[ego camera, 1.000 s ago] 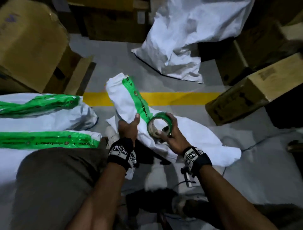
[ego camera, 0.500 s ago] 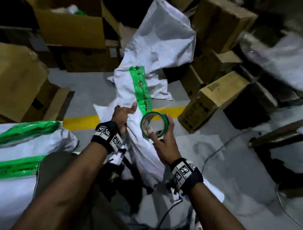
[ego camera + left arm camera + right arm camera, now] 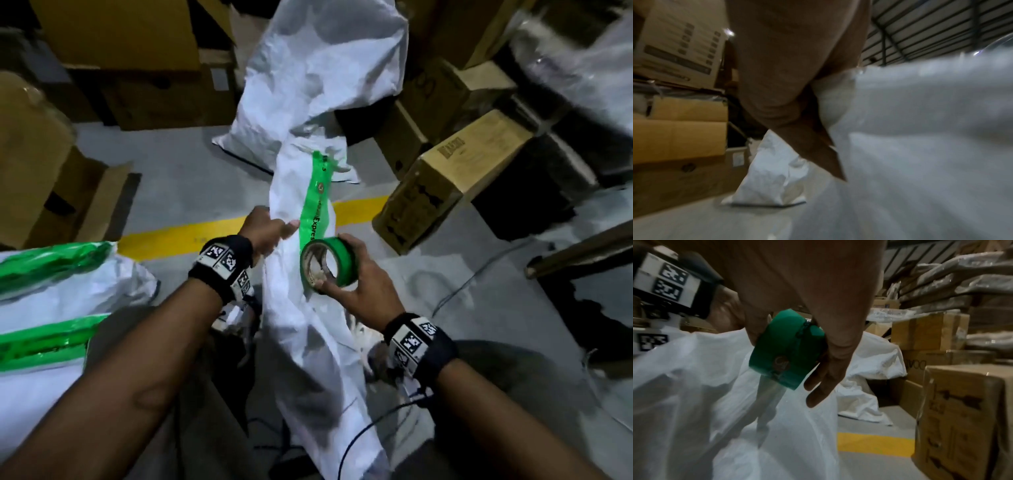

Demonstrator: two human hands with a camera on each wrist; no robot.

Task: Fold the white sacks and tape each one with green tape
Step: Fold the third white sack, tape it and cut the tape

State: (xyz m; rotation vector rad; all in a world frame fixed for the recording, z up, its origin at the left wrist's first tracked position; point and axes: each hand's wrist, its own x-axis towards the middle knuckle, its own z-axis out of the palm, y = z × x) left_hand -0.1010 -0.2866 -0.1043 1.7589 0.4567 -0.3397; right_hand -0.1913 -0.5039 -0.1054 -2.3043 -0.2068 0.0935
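Note:
A folded white sack (image 3: 301, 329) hangs lengthwise in front of me, off the floor. My left hand (image 3: 265, 231) grips its left edge; in the left wrist view the left hand (image 3: 797, 113) clasps the sack (image 3: 920, 129). A strip of green tape (image 3: 317, 202) runs up the sack. My right hand (image 3: 359, 274) holds the green tape roll (image 3: 329, 262) against the sack, thumb at the core, fingers over the rim. In the right wrist view the tape roll (image 3: 786, 352) sits under the right hand (image 3: 818, 337), tape stretching down onto the sack (image 3: 715, 394).
Two taped white sacks (image 3: 61, 281) lie at the left. A loose white sack (image 3: 318, 68) leans on cardboard boxes (image 3: 455, 178) behind. More boxes (image 3: 41, 161) stand at the left. A yellow floor line (image 3: 191, 233) crosses the grey floor. Cables (image 3: 459, 294) lie at the right.
Both hands have lifted the sack from the floor until it hangs upright. The right hand keeps the roll on it at the strip's lower end. My view has tilted upward.

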